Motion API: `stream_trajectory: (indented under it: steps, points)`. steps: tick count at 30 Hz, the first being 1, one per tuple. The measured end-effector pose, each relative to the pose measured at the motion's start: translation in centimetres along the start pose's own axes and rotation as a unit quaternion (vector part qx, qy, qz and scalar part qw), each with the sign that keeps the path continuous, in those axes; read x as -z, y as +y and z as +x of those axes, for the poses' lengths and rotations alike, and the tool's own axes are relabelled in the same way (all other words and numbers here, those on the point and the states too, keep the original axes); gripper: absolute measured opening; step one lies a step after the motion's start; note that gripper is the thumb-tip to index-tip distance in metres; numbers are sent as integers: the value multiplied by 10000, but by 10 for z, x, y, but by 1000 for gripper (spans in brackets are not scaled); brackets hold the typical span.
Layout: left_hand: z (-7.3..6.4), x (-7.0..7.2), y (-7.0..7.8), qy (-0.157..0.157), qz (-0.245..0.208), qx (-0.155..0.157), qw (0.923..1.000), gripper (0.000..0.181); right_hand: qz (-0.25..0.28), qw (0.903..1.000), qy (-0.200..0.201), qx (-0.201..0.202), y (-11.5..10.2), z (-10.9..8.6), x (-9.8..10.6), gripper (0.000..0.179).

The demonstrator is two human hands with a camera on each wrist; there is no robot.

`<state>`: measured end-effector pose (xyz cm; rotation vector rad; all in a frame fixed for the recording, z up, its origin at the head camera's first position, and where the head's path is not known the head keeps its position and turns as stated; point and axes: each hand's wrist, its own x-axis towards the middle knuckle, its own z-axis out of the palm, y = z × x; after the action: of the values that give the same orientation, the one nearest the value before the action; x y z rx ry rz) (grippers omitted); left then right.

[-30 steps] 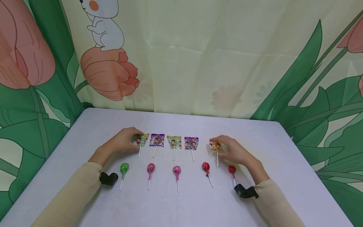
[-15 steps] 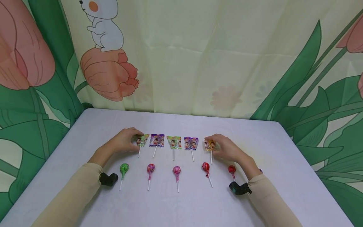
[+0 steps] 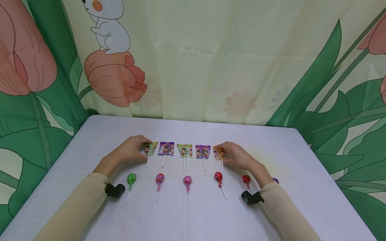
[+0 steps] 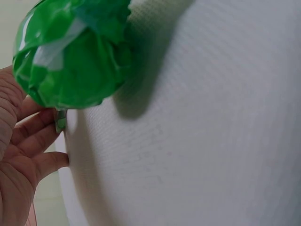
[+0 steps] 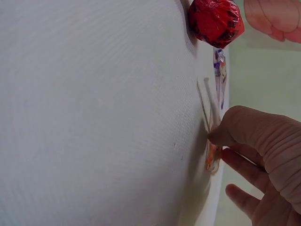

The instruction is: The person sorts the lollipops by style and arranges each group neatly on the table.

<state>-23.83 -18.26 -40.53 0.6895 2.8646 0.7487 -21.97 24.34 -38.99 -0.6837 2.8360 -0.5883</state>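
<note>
At the left end of the far row, a flat green-wrapped lollipop (image 3: 150,149) lies with my left hand (image 3: 131,148) around its outer side. In the left wrist view, the thumb stands apart from the other fingers, whose tips touch the wrapper. At the row's right end, my right hand (image 3: 239,156) pinches an orange-wrapped flat lollipop (image 3: 217,153) by its right side, its stick pointing toward me. Between them lie a purple lollipop (image 3: 166,149), a green one (image 3: 185,151) and another purple lollipop (image 3: 203,152).
Nearer me runs a row of ball lollipops: green (image 3: 131,178), pink-red (image 3: 159,178), pink (image 3: 187,180), red (image 3: 218,176) and another red lollipop (image 3: 246,179) by the right wrist camera. Something purple (image 3: 275,180) shows behind the right sleeve. A printed curtain (image 3: 193,67) hangs behind the white table (image 3: 150,221).
My right hand has moved left with the orange lollipop, bringing it beside the right-hand purple one. A purple thing has come into view behind the right sleeve. My left hand has stayed still.
</note>
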Motion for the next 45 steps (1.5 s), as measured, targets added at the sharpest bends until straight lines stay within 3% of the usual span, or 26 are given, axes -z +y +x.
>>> stream_trajectory:
  steps: [13, 20, 27, 36, 45]
  points:
    - [1, 1, 0, -43, -86, 111, 9999, 59, 62, 9998, 157, 132, -2, -8, -1, 51]
    - [-2, 2, 1, -139, -259, 242, 9993, 63, 431, 9980, 429, 170, -14, -22, 1, 47]
    - [-10, 6, 3, -89, -445, 312, 9985, 73, 599, 9931, 846, 550, -30, -32, 0, 47]
    - [-33, 15, 10, 248, -817, 322, 9958, 60, 341, 9906, 934, 941, -53, -40, -4, 41]
    - [-66, 16, 24, 578, -987, -87, 9934, 47, 431, 9830, 1056, 1440, -72, -43, -11, 42]
